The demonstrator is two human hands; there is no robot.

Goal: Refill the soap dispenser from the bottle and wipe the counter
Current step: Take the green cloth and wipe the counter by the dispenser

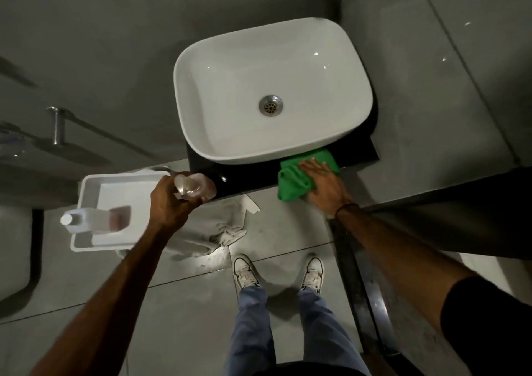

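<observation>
Head view: I look down on the white basin (pixel 270 87) on its dark bench (pixel 247 178), my shoes on the tiled floor below.
Left grip: my left hand (pixel 169 202) is clenched round a clear, pink-tinted soap dispenser (pixel 195 187), lifted off the bench near its left front corner.
Right grip: my right hand (pixel 325 182) lies flat, fingers straight, pressing the green cloth (pixel 296 178) onto the bench edge just in front of the basin.
Refill bottle: the white bottle (pixel 95 218) lies across the white tray (pixel 86 185) to my left, apart from the bench.
Done so far: refilling looks finished, though blur hides the soap level.
Left to do: wipe the rest of the bench, then set the dispenser back.
</observation>
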